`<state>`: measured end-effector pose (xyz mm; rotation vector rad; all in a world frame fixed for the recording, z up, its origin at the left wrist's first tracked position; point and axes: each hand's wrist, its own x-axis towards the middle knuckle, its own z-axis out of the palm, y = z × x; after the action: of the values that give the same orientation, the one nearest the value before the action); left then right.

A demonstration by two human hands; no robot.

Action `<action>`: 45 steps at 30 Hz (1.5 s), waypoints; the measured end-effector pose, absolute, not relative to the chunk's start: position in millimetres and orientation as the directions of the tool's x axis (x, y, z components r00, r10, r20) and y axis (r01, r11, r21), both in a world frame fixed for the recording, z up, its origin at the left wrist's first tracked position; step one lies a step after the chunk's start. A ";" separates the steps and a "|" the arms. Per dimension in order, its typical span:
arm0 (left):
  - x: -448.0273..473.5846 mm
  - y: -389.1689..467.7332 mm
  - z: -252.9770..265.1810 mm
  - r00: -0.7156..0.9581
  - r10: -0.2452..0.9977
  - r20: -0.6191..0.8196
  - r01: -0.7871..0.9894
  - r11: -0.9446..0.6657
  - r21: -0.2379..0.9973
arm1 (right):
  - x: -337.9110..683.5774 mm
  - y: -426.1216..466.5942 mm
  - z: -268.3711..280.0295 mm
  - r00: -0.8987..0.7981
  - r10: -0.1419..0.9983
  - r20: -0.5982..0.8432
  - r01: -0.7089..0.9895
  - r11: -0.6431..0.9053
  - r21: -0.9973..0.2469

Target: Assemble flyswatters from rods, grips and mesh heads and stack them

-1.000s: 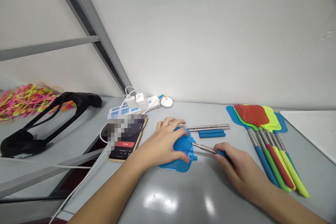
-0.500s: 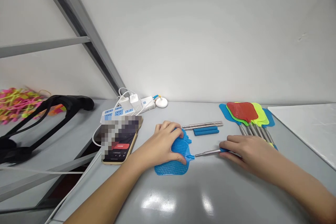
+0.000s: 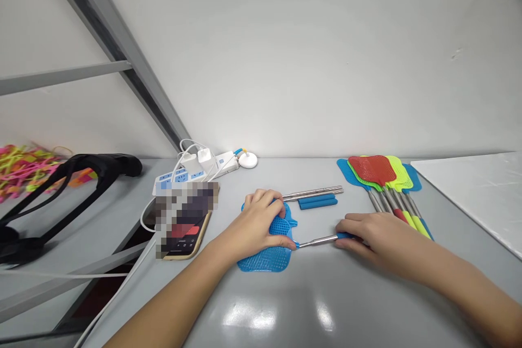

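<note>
My left hand [image 3: 261, 225] rests over overlapping blue fly swatter heads, thumb pressed at the neck of the nearest fly swatter head [image 3: 267, 260], pinning it to the table. My right hand [image 3: 367, 234] is closed around the blue grip of a telescopic metal rod [image 3: 322, 240]. The rod's thin tip meets that head's neck beside my left thumb; how deep it sits is hidden. Behind the hands lie bare metal rods [image 3: 314, 193] and blue grip sleeves [image 3: 318, 202] side by side. To the right, finished-looking fly swatters [image 3: 372, 169] in red, green, yellow and blue are stacked.
A phone [image 3: 187, 234] lies left of my left hand. Behind it stand a power strip [image 3: 179, 178] with chargers and cables, and a white round device [image 3: 248, 160]. A black strap-like frame [image 3: 101, 174] is far left. A white sheet [image 3: 477, 185] covers the right side.
The rod in my right hand has moved left, its tip now against the swatter head's neck. My left thumb has stretched out to that neck. The view has shifted slightly.
</note>
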<state>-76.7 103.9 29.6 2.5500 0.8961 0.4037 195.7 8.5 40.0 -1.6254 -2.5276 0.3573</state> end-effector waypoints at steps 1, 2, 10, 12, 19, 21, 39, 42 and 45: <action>-76.3 104.0 29.5 0.749 0.648 0.136 0.529 -0.709 0.466 | 195.6 8.6 39.2 -0.419 0.907 -0.028 0.879 0.398 -0.262; -76.0 104.2 29.9 0.748 0.650 0.138 0.530 -0.709 0.465 | 195.4 8.7 38.6 -0.420 0.907 -0.023 0.877 0.400 -0.266; -83.7 104.2 46.4 0.640 0.767 0.046 0.641 -0.566 0.519 | 193.4 7.5 46.4 -0.396 0.917 0.040 0.872 0.390 -0.295; -86.1 102.9 49.7 0.627 0.778 0.039 0.641 -0.545 0.541 | 193.2 6.9 47.4 -0.416 0.907 0.073 0.866 0.419 -0.273; -88.2 101.2 51.9 0.680 0.727 0.096 0.572 -0.608 0.550 | 192.3 5.5 41.2 -0.464 0.834 0.298 0.853 0.512 -0.106; -87.8 100.8 53.0 0.677 0.730 0.096 0.578 -0.607 0.546 | 192.2 3.0 40.2 -0.492 0.781 0.385 0.847 0.532 0.002; -88.9 108.8 52.5 0.327 0.907 0.264 0.234 -0.348 0.908 | 190.5 -0.2 48.9 -0.430 0.746 0.508 0.895 0.425 0.134; -90.2 113.1 51.1 0.316 0.948 0.046 -0.135 -0.003 0.991 | 198.3 1.7 46.9 -0.367 0.742 0.562 0.922 0.369 0.115; -85.6 107.4 46.6 0.542 0.822 -0.175 -0.200 0.328 0.923 | 199.0 4.0 42.3 -0.370 0.720 0.588 0.918 0.379 0.113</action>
<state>-85.6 107.4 46.6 1.0223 0.7302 0.7525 199.0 4.0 42.3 -1.4121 -2.1984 -0.5987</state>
